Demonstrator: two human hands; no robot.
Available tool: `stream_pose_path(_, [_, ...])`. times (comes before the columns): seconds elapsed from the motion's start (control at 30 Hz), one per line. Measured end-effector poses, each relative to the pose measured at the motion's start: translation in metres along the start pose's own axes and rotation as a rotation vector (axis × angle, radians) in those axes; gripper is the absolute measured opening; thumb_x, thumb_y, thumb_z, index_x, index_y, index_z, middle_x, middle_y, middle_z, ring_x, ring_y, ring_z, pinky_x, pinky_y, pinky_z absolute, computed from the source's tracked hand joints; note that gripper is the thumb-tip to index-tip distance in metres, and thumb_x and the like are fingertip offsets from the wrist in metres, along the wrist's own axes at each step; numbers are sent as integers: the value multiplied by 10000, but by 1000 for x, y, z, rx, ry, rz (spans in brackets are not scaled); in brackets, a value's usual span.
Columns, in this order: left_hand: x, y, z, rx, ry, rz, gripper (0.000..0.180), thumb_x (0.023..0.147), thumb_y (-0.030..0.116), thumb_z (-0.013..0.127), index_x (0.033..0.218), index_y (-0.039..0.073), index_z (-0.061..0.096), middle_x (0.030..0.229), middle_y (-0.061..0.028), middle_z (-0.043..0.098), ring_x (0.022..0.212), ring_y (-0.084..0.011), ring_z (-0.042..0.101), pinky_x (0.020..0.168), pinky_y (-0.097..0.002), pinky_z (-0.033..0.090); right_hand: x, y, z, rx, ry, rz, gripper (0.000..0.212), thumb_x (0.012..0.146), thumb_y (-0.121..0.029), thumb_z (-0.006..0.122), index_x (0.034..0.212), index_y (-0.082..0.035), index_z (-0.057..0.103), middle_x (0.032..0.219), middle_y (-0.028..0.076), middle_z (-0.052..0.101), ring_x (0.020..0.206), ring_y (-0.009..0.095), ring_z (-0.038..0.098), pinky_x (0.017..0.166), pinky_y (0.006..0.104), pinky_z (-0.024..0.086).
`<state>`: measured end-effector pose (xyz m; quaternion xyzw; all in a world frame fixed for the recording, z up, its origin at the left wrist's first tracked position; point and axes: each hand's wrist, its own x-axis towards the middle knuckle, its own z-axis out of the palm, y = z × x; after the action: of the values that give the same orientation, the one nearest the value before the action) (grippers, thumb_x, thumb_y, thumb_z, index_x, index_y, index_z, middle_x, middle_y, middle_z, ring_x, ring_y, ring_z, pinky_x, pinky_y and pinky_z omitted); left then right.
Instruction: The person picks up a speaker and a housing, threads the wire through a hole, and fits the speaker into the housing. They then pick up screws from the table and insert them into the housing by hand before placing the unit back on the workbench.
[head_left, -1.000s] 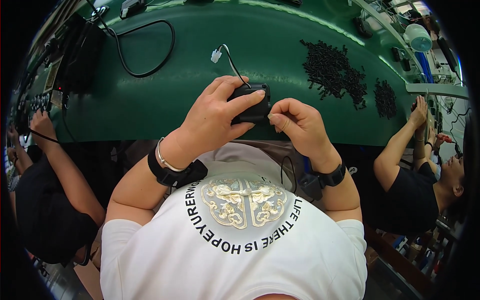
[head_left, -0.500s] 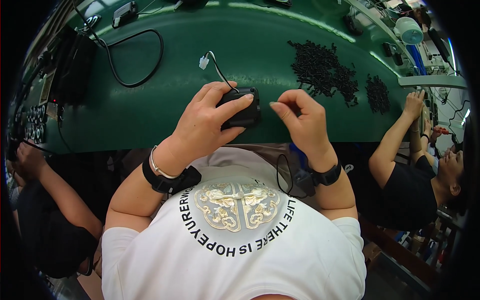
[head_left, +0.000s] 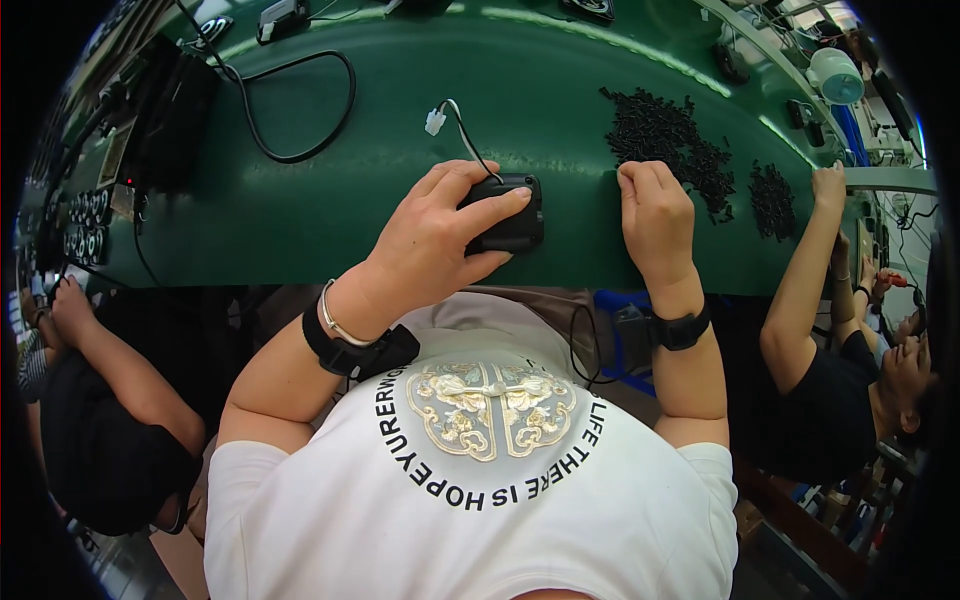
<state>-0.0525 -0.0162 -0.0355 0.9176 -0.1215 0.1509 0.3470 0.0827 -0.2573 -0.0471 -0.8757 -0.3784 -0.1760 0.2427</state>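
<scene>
The left hand (head_left: 425, 228) had its fingers clamped on a black case (head_left: 526, 232) near the front of the glossy green counter (head_left: 410, 85); the right hand's (head_left: 658, 215) fingers were together beside small black pieces (head_left: 655, 125). People (head_left: 825, 410) flanked both sides.

The case (head_left: 526, 222) and small pieces (head_left: 650, 125) are black, the plug (head_left: 435, 122) white, the tabletop (head_left: 400, 85) green, the shirt (head_left: 480, 548) gold-embroidered white.

Black boxy case (head_left: 517, 226), cable (head_left: 465, 132) with white plug (head_left: 435, 122); black pieces (head_left: 655, 130) heaped to right.
</scene>
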Motion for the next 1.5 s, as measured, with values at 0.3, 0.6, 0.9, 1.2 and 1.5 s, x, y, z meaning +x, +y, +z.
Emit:
stream_pose_path(0.3, [-3,-7,4,44,30,12,613,622,166,854,1210,206,684,1206,-116,598,1173,-330,556,1051,-487,416,5,-77,-12,959,-405,38,56,899,-34,679,950,-57,674,1271,132,528,1134,227,512,963,320,421])
stream_pose_path(0.6, [-4,-5,6,113,72,-9,525,646,178,837,1160,203,736,1154,-50,631,1191,-292,544,1086,-569,331,0,-90,19,733,-315,-25,37,870,-41,707,898,-63,696,1363,163,464,1296,301,408,1070,397,350])
stream_pose_path(0.9, [-2,-7,11,98,74,-5,530,656,171,827,1175,213,730,1162,-47,633,1185,-281,548,1106,-569,310,-3,-95,23,583,-231,-52,84,836,-24,721,905,-65,702,1328,163,501,1288,341,424,1070,425,353])
stream_pose_path(1.2, [-2,-3,2,97,10,-38,611,602,196,871,1187,254,702,1190,-57,616,1190,-294,542,1118,-576,301,-6,-24,-11,446,-24,164,162,809,-55,767,957,-47,701,1016,89,653,928,265,629,826,358,511])
stream_pose_path(1.5, [-1,-2,2,87,-7,-19,632,589,177,873,1194,238,701,1227,-77,604,1182,-308,544,1127,-524,308,-14,20,-24,-5,-32,102,213,791,-76,787,970,-10,693,911,96,658,796,243,630,705,314,516])
